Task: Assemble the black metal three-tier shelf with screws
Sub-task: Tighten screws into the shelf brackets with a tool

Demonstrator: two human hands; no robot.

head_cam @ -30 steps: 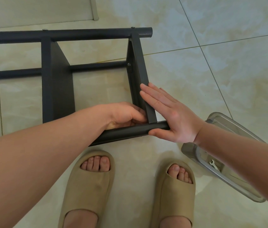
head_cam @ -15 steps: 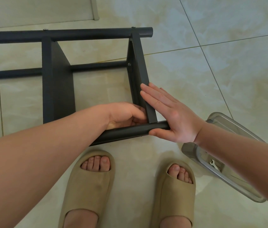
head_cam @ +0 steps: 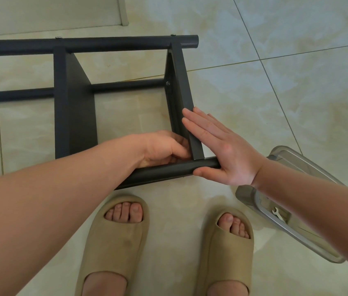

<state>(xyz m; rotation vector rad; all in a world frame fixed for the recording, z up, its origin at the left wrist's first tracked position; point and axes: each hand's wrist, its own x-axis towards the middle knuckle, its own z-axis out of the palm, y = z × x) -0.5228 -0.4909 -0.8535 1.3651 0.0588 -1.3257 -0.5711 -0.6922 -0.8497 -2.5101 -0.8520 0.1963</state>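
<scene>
Glossy beige marble-look floor (head_cam: 301, 107), tiles w/ pale greenish-white veining, thin grout lines (head_cam: 260, 60) running diag. Top left, a pale panel (head_cam: 40, 13) meets the floor, white vertical trim (head_cam: 123, 11) at its rt edge. Soft, even light; faint sheen on tiles.

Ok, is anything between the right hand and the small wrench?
Nothing visible. The wrench lies in the clear container below the right forearm; the right hand presses flat against the shelf's end panel and near pole.
</scene>
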